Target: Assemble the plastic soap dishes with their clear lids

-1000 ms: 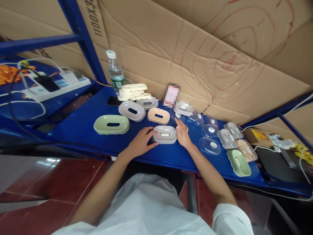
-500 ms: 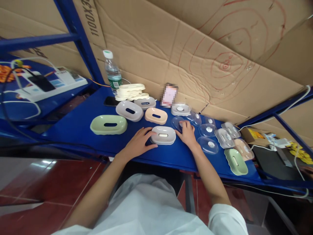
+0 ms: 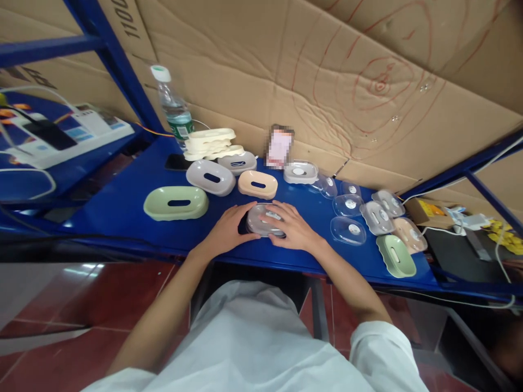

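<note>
My right hand (image 3: 291,224) partly hides the clear lid (image 3: 255,215) and grey dish (image 3: 267,234). The phone (image 3: 279,146) is blurred; cardboard lettering (image 3: 126,20) runs off the top.

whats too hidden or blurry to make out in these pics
Head view:
Whether the clear lid sits fully on the gray dish: left hand and right hand cover parts of the rim.
Upright screen: pixelated.
Print on the lid labels: too small.
Cardboard lettering past "1100": cut by top edge.

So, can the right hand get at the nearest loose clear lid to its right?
Probably yes: only bare tabletop seems to separate the right hand from the clear lid, though it must first leave the lidded gray dish.
</note>
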